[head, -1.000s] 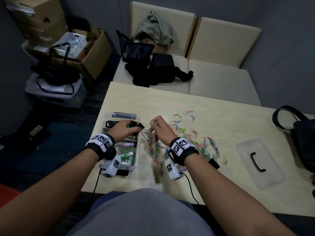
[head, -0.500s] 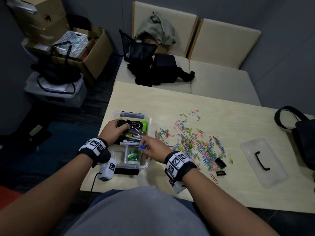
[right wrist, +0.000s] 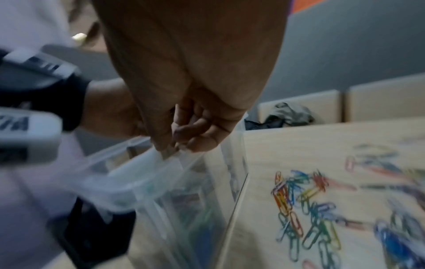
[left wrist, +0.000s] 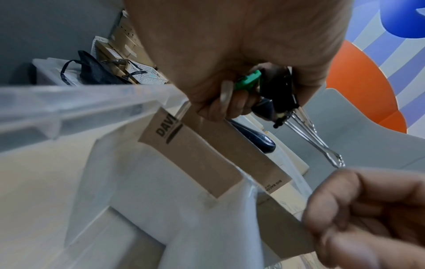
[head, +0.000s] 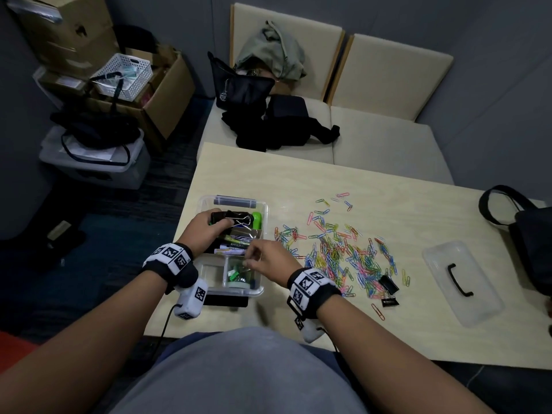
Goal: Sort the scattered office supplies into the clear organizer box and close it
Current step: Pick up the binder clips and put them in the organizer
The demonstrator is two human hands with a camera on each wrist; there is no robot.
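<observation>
Since the earlier frame, our right hand (head: 263, 258) has moved nearer over the organizer box (head: 260, 289), fingers pinched, contents indiscernible. Our left hand (head: 206, 227) grips binder clips (head: 236, 218) inside it. Paper clips (head: 343, 252) remain on the worktop (head: 388, 204); the lid (head: 460, 282) lies apart.

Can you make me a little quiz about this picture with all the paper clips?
1. True or false: the lid is on the box.
2. What does the left hand hold over the box? A) black binder clips B) scissors C) a pencil
3. Fill in: most paper clips lie on the ____.

Key: 1. False, it lies apart on the table, past the clips. 2. A. 3. table.
</observation>
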